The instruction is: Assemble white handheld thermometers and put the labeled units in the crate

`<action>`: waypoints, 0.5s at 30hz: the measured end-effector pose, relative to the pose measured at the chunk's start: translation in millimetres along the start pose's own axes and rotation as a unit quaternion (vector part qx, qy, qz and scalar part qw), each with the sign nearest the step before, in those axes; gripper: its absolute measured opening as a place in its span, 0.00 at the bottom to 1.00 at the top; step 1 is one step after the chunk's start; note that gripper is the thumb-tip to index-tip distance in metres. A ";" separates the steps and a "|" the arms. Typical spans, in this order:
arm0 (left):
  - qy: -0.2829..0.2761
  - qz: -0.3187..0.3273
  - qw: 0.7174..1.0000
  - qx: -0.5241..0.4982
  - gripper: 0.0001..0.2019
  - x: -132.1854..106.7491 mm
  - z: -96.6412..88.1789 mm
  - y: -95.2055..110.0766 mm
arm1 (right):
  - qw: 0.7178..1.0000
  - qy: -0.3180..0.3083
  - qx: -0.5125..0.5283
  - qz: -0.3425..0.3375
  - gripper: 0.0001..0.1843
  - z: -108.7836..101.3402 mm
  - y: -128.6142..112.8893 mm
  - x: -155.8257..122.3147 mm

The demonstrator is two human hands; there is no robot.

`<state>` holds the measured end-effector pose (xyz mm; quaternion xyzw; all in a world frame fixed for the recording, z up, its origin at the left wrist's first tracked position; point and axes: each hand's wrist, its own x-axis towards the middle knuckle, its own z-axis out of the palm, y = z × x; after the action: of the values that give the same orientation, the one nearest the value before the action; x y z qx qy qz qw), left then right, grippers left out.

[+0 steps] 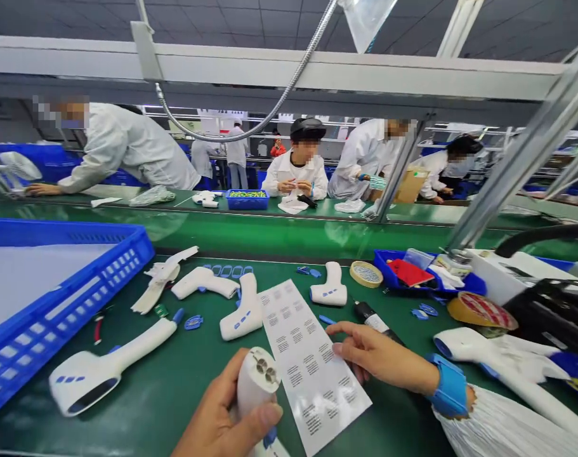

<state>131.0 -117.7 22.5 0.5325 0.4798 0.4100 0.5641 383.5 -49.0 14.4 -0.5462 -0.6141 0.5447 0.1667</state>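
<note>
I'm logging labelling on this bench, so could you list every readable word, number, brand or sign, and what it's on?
No text can be read with certainty.
Label sheet: small dark printed blocks in rows, too small to read.
Black tool: a pale label on its side; any print is too small to read.
Yellow tape roll: red-and-white core; any wording is too blurred to read.

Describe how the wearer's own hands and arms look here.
The left hand and right hand are ungloved. The right side wears a bright blue wristband and a white, crinkled sleeve. No sleeve shows on the left.
</note>
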 end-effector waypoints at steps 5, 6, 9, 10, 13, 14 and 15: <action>0.030 0.024 0.999 0.011 0.14 3.5 -6.8 0.2 | 0.978 0.105 -0.175 -0.036 0.25 -3.6 1.9 -12.9; 0.041 0.033 0.998 0.022 0.13 4.3 -7.7 0.0 | 0.973 0.114 -0.197 -0.034 0.23 -7.3 2.2 -17.8; 0.083 0.051 0.994 0.047 0.13 4.7 -11.2 -0.1 | 0.967 0.143 -0.209 -0.023 0.21 -22.2 2.9 -32.6; 0.096 0.050 0.993 0.052 0.13 4.0 -13.1 0.4 | 0.965 0.159 -0.208 -0.023 0.21 -27.4 2.9 -37.1; 0.120 0.049 0.989 0.068 0.12 -1.5 -23.0 3.0 | 0.958 0.201 -0.205 -0.022 0.21 -38.0 0.9 -46.7; 0.127 0.052 0.988 0.075 0.12 -4.4 -27.9 3.7 | 0.957 0.203 -0.207 -0.021 0.20 -38.9 -0.8 -47.7; 0.134 0.058 0.986 0.084 0.11 -8.0 -33.5 4.1 | 0.957 0.199 -0.210 -0.022 0.20 -38.0 -3.0 -47.1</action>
<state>96.9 -118.2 28.2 0.5449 0.5522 0.4680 0.4231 428.8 -70.1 48.7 -0.6527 -0.6810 0.2799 0.1786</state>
